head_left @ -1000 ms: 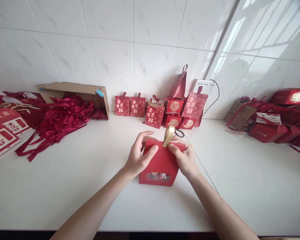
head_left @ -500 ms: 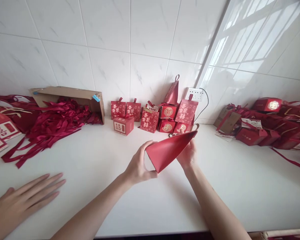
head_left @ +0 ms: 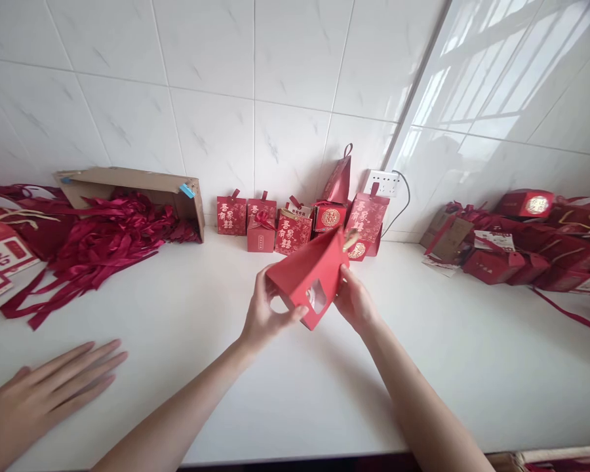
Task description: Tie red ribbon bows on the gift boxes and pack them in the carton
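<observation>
A red triangular paper gift box (head_left: 307, 272) is held up above the white table, tilted, its narrow end pointing away to the right. On its near side a cut-out window shows something pale. My left hand (head_left: 270, 311) grips the wide end, thumb on the lower edge and fingers on the far side. My right hand (head_left: 354, 298) is closed on the right side near the tip; its fingers are partly hidden behind the box. A small tan loop (head_left: 351, 240) shows at the tip. Behind stand several red gift boxes, one with a bow (head_left: 261, 233).
At left another person's hand (head_left: 59, 393) lies flat on the table (head_left: 216, 419). Dark red ribbons (head_left: 108, 236) spill from a cardboard box (head_left: 132, 176). More red boxes (head_left: 496, 265) pile up at right. A power strip (head_left: 381, 183) with a cable sits by the tiled wall.
The held gift box has turned, its tip moving left, and its windowed side now shows. Both hands have shifted slightly left. The bow-topped box behind appears farther right and turned.
</observation>
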Demonstrator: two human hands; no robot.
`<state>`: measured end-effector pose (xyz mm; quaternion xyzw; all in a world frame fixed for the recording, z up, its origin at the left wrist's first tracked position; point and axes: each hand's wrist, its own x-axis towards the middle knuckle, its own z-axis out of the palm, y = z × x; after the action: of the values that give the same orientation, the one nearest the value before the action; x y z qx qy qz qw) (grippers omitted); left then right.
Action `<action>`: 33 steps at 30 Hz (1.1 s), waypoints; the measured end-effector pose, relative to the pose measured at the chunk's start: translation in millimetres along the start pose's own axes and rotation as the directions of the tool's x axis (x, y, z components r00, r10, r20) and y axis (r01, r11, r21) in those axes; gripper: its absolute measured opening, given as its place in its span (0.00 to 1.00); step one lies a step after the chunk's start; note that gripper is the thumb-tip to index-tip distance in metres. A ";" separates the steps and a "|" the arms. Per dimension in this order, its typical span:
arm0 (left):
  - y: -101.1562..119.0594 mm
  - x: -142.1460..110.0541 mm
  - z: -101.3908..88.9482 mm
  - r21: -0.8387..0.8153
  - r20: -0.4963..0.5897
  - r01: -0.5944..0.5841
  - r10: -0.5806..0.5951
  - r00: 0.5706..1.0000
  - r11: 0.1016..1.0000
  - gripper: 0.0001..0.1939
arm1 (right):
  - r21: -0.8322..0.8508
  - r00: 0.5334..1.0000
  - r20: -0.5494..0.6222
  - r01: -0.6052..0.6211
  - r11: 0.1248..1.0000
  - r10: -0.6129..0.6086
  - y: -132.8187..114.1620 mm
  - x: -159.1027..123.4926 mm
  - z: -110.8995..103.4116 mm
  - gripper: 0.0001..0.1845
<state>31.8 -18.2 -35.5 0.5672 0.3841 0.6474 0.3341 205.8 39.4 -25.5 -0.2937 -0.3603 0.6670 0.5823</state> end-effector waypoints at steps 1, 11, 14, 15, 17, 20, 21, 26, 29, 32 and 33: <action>0.1 2.9 -0.2 -0.075 -0.048 0.099 -0.103 0.994 0.992 0.33 | -0.052 0.998 -0.002 -0.062 0.997 0.062 1.1 -0.5 0.4 0.13; 11.7 14.9 -2.5 -0.518 0.061 0.329 -0.350 0.935 0.790 0.10 | 0.048 0.905 -0.223 -0.362 0.931 0.363 2.3 -3.5 10.7 0.17; 9.4 17.4 -1.2 -0.628 0.016 0.323 -0.403 0.915 0.708 0.09 | -0.016 0.942 -0.186 -0.286 0.958 0.278 1.9 -6.8 13.6 0.23; 7.9 18.8 -0.9 -0.666 -0.008 0.331 -0.450 0.893 0.669 0.09 | -0.051 0.955 -0.167 -0.258 0.965 0.246 1.9 -8.7 14.8 0.26; 4.5 21.8 -0.4 -0.731 -0.043 0.356 -0.560 0.827 0.582 0.09 | -0.114 0.968 -0.126 -0.231 0.966 0.216 2.5 -13.0 17.3 0.32; -1.2 24.0 -0.7 -0.764 -0.057 0.394 -0.661 0.748 0.511 0.12 | -0.174 0.973 -0.045 -0.230 0.957 0.226 5.1 -18.3 20.0 0.36; -3.3 23.7 -1.1 -0.756 -0.061 0.397 -0.660 0.749 0.520 0.12 | -0.189 0.976 -0.016 -0.218 0.957 0.219 6.3 -19.0 20.2 0.36; -11.3 15.5 -4.6 -0.554 -0.063 0.248 -0.338 0.939 0.795 0.16 | -0.086 0.995 -0.038 0.084 0.993 -0.087 9.2 -15.0 15.3 0.23; -12.2 6.6 -4.2 -0.343 0.019 0.081 -0.080 0.997 0.936 0.22 | -0.039 0.950 -0.161 0.264 0.964 -0.267 4.4 -13.1 10.8 0.21; -15.9 -1.7 -2.1 -0.198 0.142 -0.043 0.072 0.987 0.979 0.25 | -0.080 0.915 -0.217 0.330 0.941 -0.340 -0.9 -15.0 8.6 0.21; -18.5 -3.6 -2.0 -0.170 0.172 -0.072 0.102 0.980 0.983 0.25 | -0.094 0.911 -0.218 0.337 0.937 -0.349 -1.8 -15.9 8.4 0.21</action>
<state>30.3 -12.7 -53.6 0.6104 0.2729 0.6367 0.3841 202.4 22.7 -19.6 -0.3176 -0.3539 0.5054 0.7201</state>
